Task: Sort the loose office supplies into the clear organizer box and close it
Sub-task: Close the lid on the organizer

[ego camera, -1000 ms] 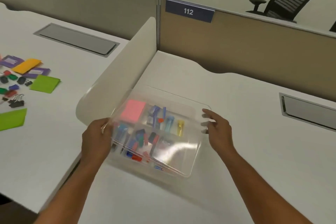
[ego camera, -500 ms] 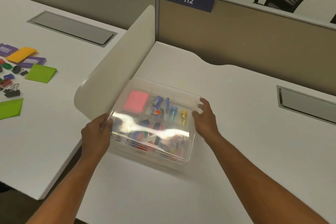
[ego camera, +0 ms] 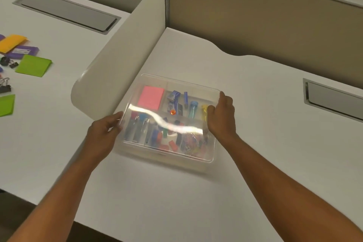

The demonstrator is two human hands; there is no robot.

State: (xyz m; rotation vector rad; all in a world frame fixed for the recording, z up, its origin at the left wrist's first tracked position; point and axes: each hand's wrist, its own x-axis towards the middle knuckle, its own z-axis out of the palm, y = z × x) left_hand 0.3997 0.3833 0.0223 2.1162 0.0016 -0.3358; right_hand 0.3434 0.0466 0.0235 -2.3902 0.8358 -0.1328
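The clear organizer box point(ego camera: 198, 158) sits on the white desk in front of me, against the curved divider. Its clear lid point(ego camera: 182, 84) lies flat over it, with a bright glare across it. Through the lid I see a pink sticky-note pad point(ego camera: 150, 99), blue staple boxes point(ego camera: 173, 96), coloured clips and pens. My left hand point(ego camera: 104, 133) grips the lid's left edge. My right hand point(ego camera: 222, 118) grips its right edge near the far corner.
A white curved divider point(ego camera: 125, 53) stands left of the box. On the left desk lie green notes point(ego camera: 33, 65), an orange pad point(ego camera: 11, 43), a purple pack point(ego camera: 24, 51) and black binder clips point(ego camera: 5, 85). Grey cable hatches point(ego camera: 68, 12) are set in both desks.
The lid, tilted above the box a second ago, has come down flat onto it. My right hand has closed on the lid's right edge; my left hand stays at the left edge.
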